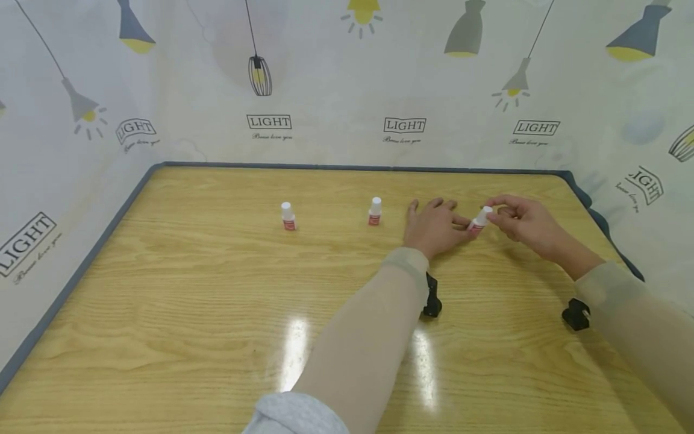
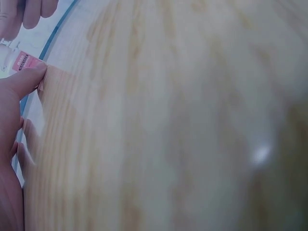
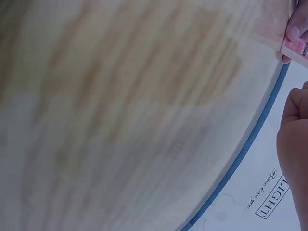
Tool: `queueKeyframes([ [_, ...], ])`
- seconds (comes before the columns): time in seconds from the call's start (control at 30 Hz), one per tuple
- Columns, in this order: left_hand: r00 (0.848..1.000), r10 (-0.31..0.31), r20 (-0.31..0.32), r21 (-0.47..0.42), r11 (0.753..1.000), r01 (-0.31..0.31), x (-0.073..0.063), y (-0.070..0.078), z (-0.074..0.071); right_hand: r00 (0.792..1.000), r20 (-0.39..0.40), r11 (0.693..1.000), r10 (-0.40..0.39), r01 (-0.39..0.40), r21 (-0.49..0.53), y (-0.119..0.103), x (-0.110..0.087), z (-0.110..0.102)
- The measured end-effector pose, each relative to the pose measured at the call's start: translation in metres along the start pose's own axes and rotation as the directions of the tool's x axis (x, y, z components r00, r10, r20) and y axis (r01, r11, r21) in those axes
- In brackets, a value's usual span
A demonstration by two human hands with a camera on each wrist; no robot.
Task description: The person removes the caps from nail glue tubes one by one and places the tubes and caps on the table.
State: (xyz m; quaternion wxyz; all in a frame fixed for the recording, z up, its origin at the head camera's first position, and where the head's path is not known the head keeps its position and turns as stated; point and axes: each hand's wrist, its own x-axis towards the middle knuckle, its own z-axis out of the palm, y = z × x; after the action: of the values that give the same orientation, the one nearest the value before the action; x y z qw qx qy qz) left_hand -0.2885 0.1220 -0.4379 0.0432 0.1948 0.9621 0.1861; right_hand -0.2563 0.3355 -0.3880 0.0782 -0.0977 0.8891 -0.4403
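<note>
A small white bottle point(image 1: 477, 225) with a pink label tilts between the two hands, its white cap toward the right. My left hand point(image 1: 435, 230) pinches the bottom end of this bottle between thumb and finger, the other fingers spread over the table. At the cap, my right hand point(image 1: 528, 228) has its thumb and index finger, the remaining fingers curled. In the left wrist view the left thumb point(image 2: 30, 77) lies along the pink label. The right wrist view shows only the bottle's lower part point(image 3: 296, 48) at the edge.
Two similar bottles stand upright on the wooden table point(image 1: 206, 289): one bottle point(image 1: 375, 212) just left of the left hand, another bottle point(image 1: 288, 217) farther left. A dark blue edge point(image 1: 352, 168) borders the tabletop, with lamp-printed walls point(image 1: 325, 78) behind and at the sides.
</note>
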Motion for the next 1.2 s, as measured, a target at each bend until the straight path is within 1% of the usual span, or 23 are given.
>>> queueKeyframes([
  [0.13,1.0,-0.004,-0.002,-0.007,1.0,0.004,0.0,0.0,0.0,0.999,-0.017,0.999,-0.033,0.034,0.031,0.001,0.0,-0.001],
  [0.23,1.0,-0.008,-0.003,-0.016,1.0,0.008,0.0,0.0,0.0,0.997,-0.034,0.997,-0.067,0.068,0.022,0.001,0.001,-0.002],
  [0.33,1.0,-0.011,-0.003,-0.019,1.0,0.011,0.0,-0.001,0.0,0.995,-0.054,0.996,-0.083,0.083,0.012,-0.001,0.001,-0.003],
  [0.6,1.0,-0.01,-0.012,-0.027,1.0,0.009,-0.002,0.0,-0.002,0.991,-0.101,0.996,-0.084,0.087,0.028,-0.004,-0.001,-0.007],
  [0.9,1.0,-0.003,-0.009,-0.015,1.0,0.003,-0.007,0.002,-0.007,0.988,-0.123,0.995,-0.095,0.1,0.028,-0.006,-0.003,-0.01],
  [1.1,1.0,-0.001,-0.006,-0.002,1.0,0.001,-0.005,0.001,-0.005,0.985,-0.134,0.992,-0.112,0.119,0.044,-0.003,-0.003,-0.013],
  [1.2,1.0,-0.001,-0.008,-0.001,1.0,0.001,-0.004,0.001,-0.004,0.984,-0.142,0.992,-0.103,0.112,0.056,-0.002,-0.003,-0.015],
])
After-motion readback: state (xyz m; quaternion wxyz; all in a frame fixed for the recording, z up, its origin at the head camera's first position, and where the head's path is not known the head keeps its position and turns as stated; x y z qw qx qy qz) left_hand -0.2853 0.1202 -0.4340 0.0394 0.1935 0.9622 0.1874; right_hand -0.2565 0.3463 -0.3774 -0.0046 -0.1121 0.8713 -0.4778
